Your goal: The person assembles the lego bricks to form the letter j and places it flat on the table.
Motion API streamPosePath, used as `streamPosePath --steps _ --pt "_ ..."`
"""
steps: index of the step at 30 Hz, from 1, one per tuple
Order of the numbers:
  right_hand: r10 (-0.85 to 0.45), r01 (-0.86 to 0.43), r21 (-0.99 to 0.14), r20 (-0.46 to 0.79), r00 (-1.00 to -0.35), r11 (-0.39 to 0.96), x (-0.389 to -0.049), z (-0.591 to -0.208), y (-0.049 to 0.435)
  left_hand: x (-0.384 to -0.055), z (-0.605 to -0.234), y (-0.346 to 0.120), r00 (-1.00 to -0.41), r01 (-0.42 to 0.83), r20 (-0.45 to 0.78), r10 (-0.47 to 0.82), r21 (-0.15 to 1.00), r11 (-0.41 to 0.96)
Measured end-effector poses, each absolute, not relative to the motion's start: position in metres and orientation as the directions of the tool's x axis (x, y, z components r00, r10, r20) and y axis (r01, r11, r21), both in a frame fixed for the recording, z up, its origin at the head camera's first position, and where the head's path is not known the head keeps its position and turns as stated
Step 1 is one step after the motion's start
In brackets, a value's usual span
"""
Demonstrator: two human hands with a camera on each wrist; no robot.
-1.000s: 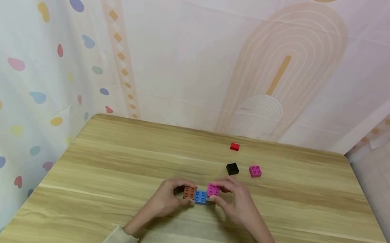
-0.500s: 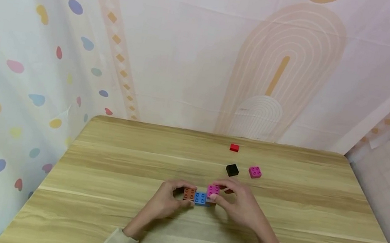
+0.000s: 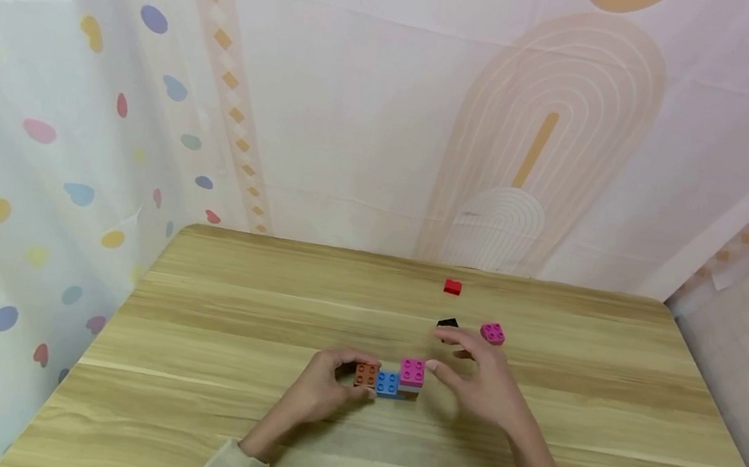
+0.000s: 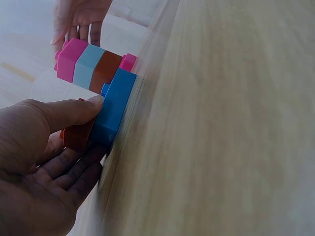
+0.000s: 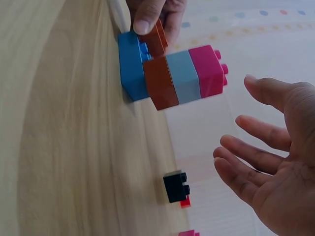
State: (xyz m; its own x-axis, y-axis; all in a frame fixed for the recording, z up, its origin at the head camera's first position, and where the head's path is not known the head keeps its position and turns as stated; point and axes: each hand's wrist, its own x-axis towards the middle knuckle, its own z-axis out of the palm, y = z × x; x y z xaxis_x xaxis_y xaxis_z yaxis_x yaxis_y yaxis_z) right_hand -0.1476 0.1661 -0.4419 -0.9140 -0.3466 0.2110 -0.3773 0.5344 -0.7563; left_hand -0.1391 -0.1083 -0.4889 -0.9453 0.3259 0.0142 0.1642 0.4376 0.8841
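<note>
My left hand (image 3: 321,387) pinches a brown toy brick (image 3: 365,375) between thumb and fingers. That brick sits on the left end of a long blue brick (image 4: 115,105), whose middle studs show bare in the head view. On the blue brick's right end stands a stack: another brown brick (image 5: 160,83), a pale blue brick (image 5: 183,76) above it, and a pink brick (image 3: 412,371) on top. Just right of the stack is my right hand (image 3: 493,384), apart from it, thumb and fingers spread with nothing held.
Beyond my right hand lie a black brick (image 5: 174,187), partly covered by its fingers in the head view, and a loose pink brick (image 3: 493,333). Farther back is a small red brick (image 3: 453,286). A patterned curtain (image 3: 365,103) hangs behind the wooden table (image 3: 229,284).
My right hand has let go of the pink brick and moved off to the right, its fingers spreading. The pink brick stays on the stack. My left hand keeps its hold.
</note>
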Motion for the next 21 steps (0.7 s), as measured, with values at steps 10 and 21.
streamPosePath --steps 10,21 --pt "-0.269 -0.323 -0.74 0.197 -0.943 0.59 -0.161 -0.446 0.187 -0.14 -0.489 -0.108 -0.943 0.154 0.0 0.333 0.886 0.438" --pt "-0.161 -0.221 -0.76 0.154 -0.975 0.611 -0.176 -0.449 0.214 -0.141 -0.488 -0.105 -0.945 0.145 -0.007 0.328 0.888 0.437"
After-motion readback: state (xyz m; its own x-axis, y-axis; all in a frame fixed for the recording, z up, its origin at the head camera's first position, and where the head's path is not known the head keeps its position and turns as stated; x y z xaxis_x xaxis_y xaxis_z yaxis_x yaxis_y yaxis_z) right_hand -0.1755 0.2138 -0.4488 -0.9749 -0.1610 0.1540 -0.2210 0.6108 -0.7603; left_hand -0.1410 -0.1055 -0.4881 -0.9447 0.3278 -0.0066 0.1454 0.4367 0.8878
